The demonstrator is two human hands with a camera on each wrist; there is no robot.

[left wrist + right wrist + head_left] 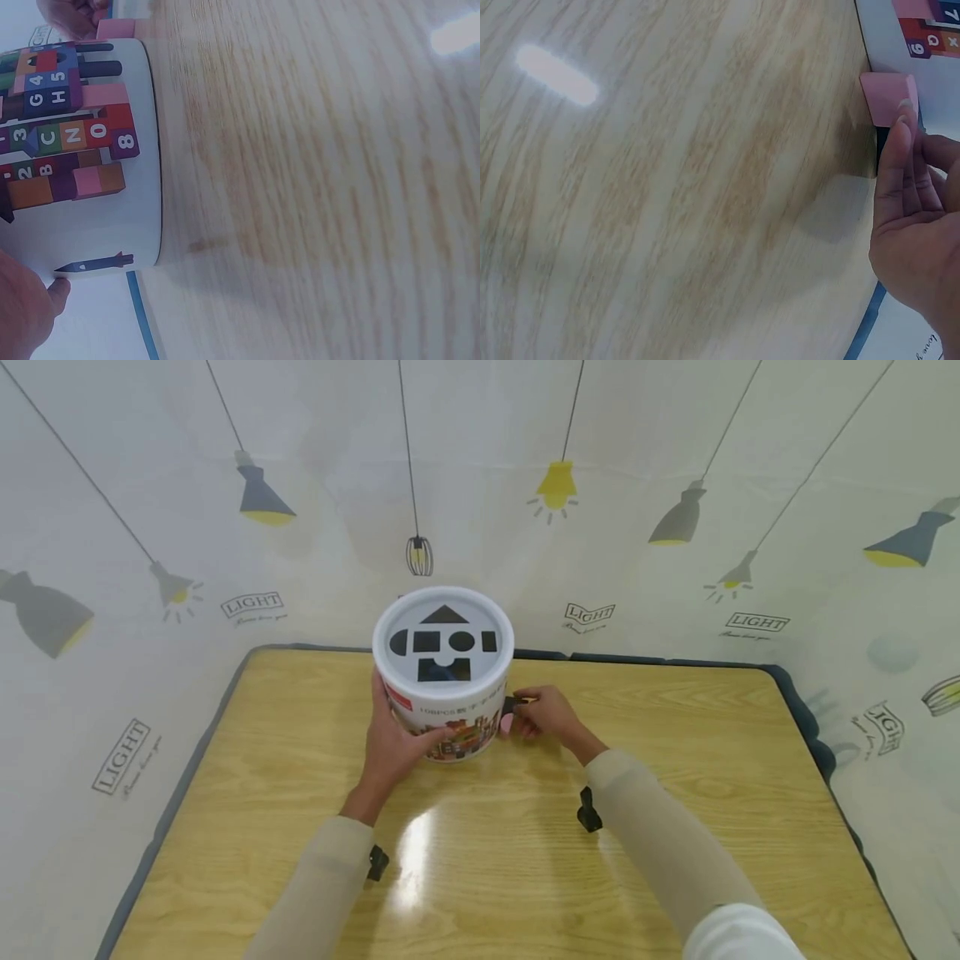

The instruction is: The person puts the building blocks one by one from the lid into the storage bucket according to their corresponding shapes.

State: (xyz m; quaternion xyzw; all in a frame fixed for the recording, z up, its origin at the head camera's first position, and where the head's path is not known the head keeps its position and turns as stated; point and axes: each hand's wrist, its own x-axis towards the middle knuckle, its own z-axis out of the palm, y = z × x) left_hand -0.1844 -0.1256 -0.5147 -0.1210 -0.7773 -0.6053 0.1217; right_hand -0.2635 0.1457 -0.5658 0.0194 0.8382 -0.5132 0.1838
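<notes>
A white toy-block bucket (450,693) stands on the table, with shape cut-outs in its white lid (480,620) and printed blocks round its side. My left hand (393,739) holds the bucket's left side, thumb across its front. On the other side, my right hand (551,714) pinches a small dark block (512,704) between thumb and forefinger, close against the bucket. Just below the dark block is a pink block (885,97), also beside the bucket; a right fingertip touches it. Fingers hide part of both blocks.
The wood-grain table (480,860) has a dark edging along the back and sides. Behind it rises a pale wall covering (480,527) printed with hanging lamps. Small black devices (588,810) sit at both wrists.
</notes>
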